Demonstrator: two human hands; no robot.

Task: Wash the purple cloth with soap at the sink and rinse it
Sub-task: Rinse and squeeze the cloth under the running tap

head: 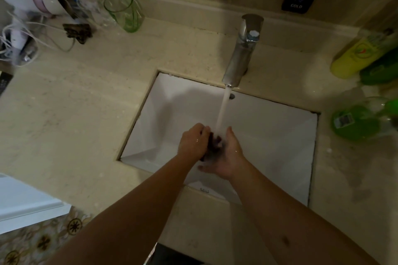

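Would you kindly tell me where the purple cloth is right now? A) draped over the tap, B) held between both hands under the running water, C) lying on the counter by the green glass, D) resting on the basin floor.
B: the purple cloth is bunched between the left hand and right hand, directly under the water stream from the tap.

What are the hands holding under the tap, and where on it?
The purple cloth, bunched between left hand and right hand; which part each grips cannot be told.
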